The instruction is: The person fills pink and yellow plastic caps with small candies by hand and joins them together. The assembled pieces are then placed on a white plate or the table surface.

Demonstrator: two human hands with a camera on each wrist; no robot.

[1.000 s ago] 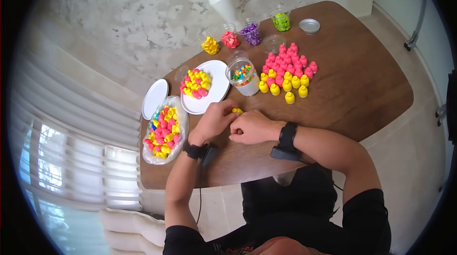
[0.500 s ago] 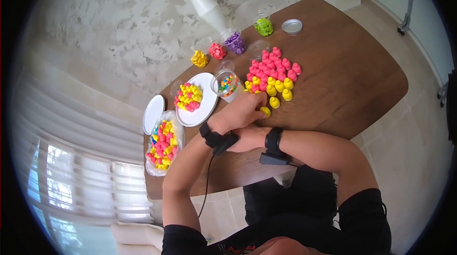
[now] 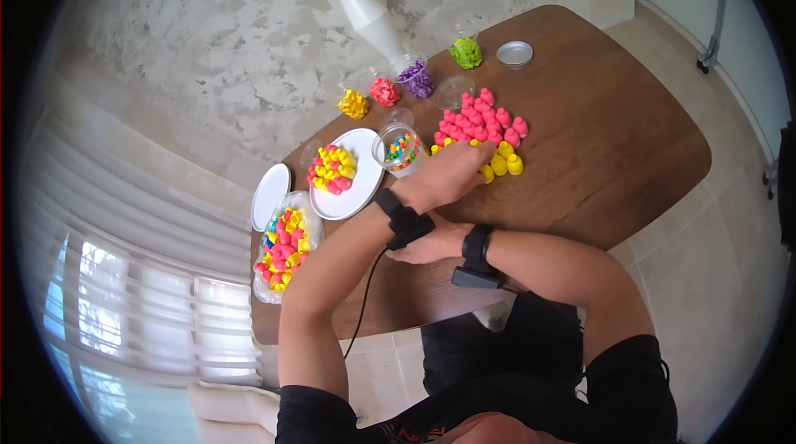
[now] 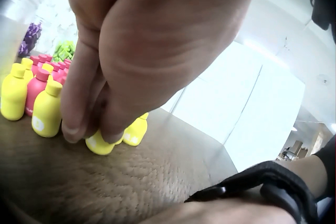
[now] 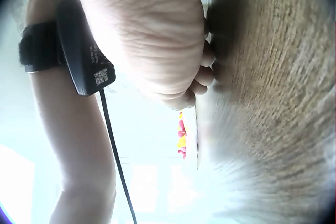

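My left hand (image 3: 452,172) reaches over the near edge of a group of small bottles. Its thumb and fingers pinch the top of a small yellow bottle (image 4: 100,144), which stands close to the wooden tabletop. More yellow bottles (image 4: 47,111) and pink bottles (image 3: 471,119) stand upright around it. Beneath the left wrist, my right hand (image 3: 431,245) rests at the table, partly hidden by the left arm. In the right wrist view its fingers (image 5: 202,79) are loosely curled by the wood, with nothing seen in them.
A clear jar of colored pieces (image 3: 400,147) stands left of the bottles. Farther left are a white plate (image 3: 365,174) with pink and yellow pieces, a filled plastic bag (image 3: 286,253) and a white lid (image 3: 271,195). Cups of yellow, pink, purple and green bits (image 3: 466,53) line the back.
My left hand has left the right hand and moved away across the table to the bottles, bringing a yellow bottle over. The right hand has stayed near the table's front.
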